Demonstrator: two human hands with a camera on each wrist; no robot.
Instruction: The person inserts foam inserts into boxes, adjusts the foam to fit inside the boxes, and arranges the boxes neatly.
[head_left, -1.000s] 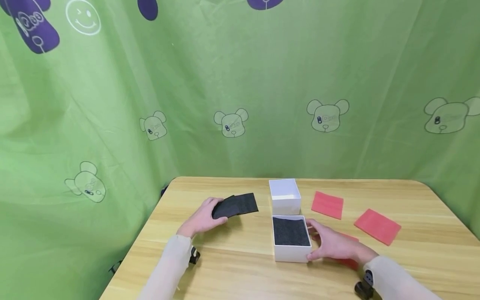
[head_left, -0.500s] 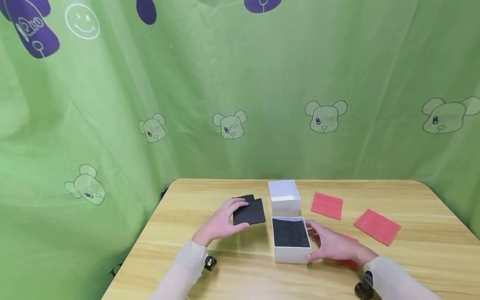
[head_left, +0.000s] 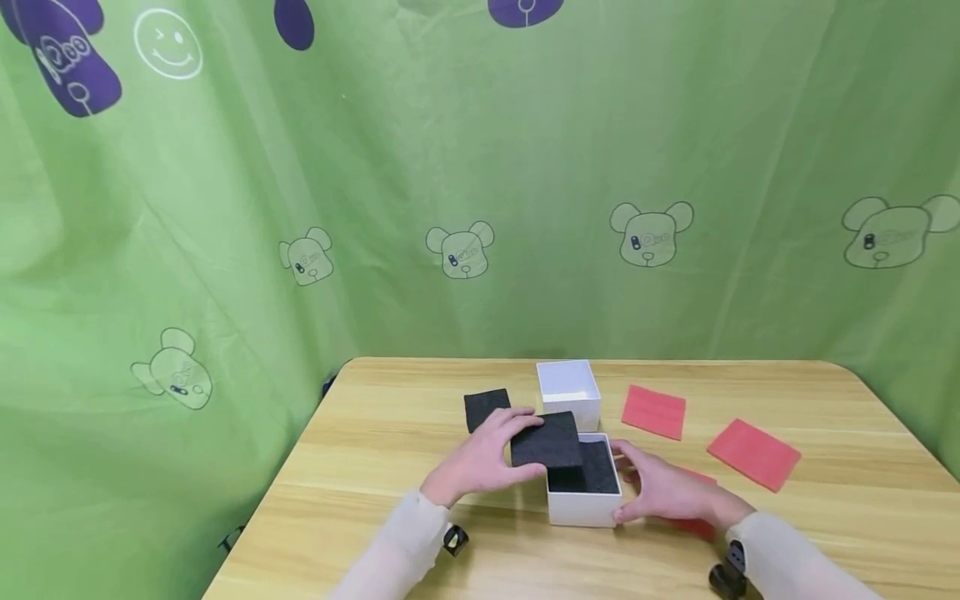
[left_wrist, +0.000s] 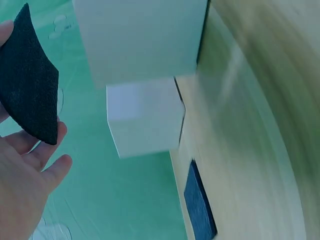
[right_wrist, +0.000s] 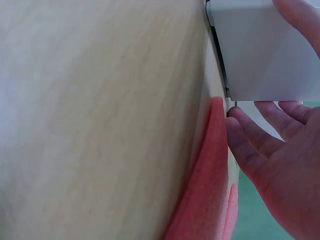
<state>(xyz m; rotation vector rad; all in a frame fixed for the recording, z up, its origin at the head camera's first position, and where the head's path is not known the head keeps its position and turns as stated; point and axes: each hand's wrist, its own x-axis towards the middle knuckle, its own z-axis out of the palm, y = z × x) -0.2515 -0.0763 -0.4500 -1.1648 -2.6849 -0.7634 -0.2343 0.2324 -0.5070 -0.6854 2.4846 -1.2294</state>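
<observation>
Since the frame half a second ago, left hand [head_left: 483, 460] has carried its black foam pad [head_left: 546, 440] rightward from beside the second pad to a spot over the near white box [head_left: 583, 505]. Pad now overhangs that box's left and far-left rim, tilted, not seated inside. Fingers curl over the pad's left edge, thumb beneath; in the left wrist view the pad [left_wrist: 29, 97] is pinched at its corner by the fingertips.

Right hand [head_left: 658, 490] has not shifted: fingers spread and fairly straight, pressed flat against the box's right wall. Right wrist view confirms fingers [right_wrist: 260, 137] lying along the white wall [right_wrist: 260, 55], thumb at the top edge.

Landmark: near white box.
- Inside it: black foam layer [head_left: 600, 468], right part uncovered by the held pad.
- Just behind it: second white box [head_left: 569, 393], open, nearly touching its far edge.
- Left and behind: loose black pad [head_left: 486, 407], flat on the table [head_left: 390, 433], now uncovered.
- Right, under the right hand: red foam sheet [head_left: 693, 525], partly hidden.
- Right and behind: two more red sheets [head_left: 655, 411] [head_left: 754, 453], well apart from it.
- Left and front: bare tabletop.
</observation>
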